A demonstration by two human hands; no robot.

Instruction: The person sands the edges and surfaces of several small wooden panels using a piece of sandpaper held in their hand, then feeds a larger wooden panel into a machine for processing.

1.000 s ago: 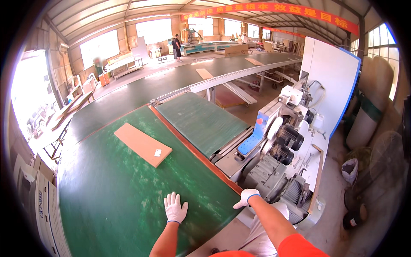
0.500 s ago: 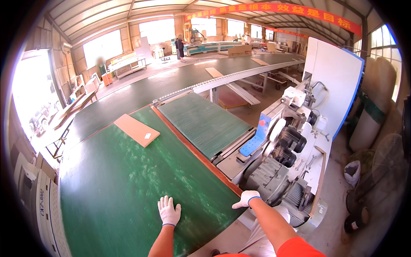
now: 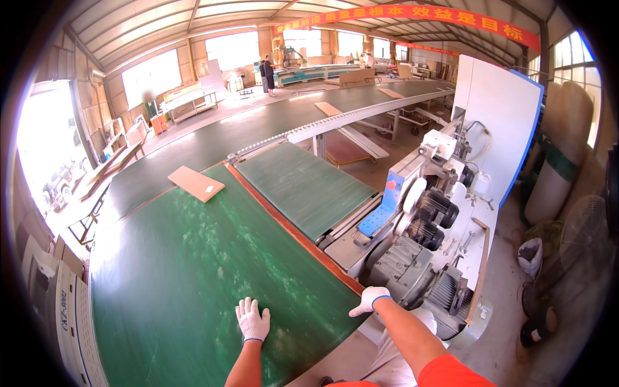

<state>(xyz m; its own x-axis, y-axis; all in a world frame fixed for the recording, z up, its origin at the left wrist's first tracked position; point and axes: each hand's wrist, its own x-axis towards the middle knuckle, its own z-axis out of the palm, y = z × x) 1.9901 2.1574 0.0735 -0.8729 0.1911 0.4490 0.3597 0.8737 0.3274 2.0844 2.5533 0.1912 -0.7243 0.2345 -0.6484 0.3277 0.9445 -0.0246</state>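
Note:
My left hand [image 3: 251, 320], in a white knit glove with a blue cuff edge, lies flat and open on a wide green conveyor belt [image 3: 155, 277]. Its fingers are spread and it holds nothing. My right hand [image 3: 369, 301], gloved the same way, rests at the near end of the red-brown strip [image 3: 290, 229] along the belt's right side. Its thumb points left; the other fingers are mostly hidden, so their grip cannot be told. Farther up the belt, out of reach of both hands, lies a flat light-brown board [image 3: 195, 183] with a small white label.
Right of the strip are a second green belt [image 3: 303, 187] and a machine with grey motors [image 3: 403, 267] and a blue perforated guard [image 3: 377, 219]. A tall white panel [image 3: 493, 116] stands behind. More boards [image 3: 327, 109] lie on the far belt; two people [image 3: 268, 76] stand beyond it.
The labelled board has moved farther away along the belt, slightly left in view. My hands keep nearly the same places, and the view has shifted a little.

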